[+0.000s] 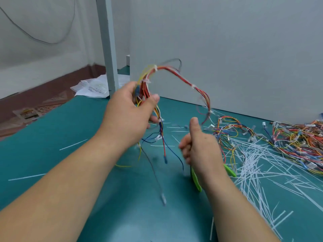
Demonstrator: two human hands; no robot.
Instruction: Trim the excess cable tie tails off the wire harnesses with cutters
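Your bare forearms (66,175) reach in from the bottom edge over the green desk (52,130). At the upper left of the frame a clear bag (94,88) lies at the desk's far edge, beside a grey post (107,46). Just right of the post, at centre frame, your left grip (129,109) is clenched on a harness (174,74), thumb and fingers pinching the bundle and holding it up off the desk. Its red-and-yellow trunk arches up and over to the right, and loose wires hang blurred below the hand. Lower right of centre, your right grip (201,147) is wrapped around the cutters (196,179), thumb sticking up. Only the green handles show beneath the hand; the blades are hidden. Right of that, white cut tails (253,159) litter the desk, and a heap (297,142) of harnesses lies at the right edge, in front of a grey panel (227,49).
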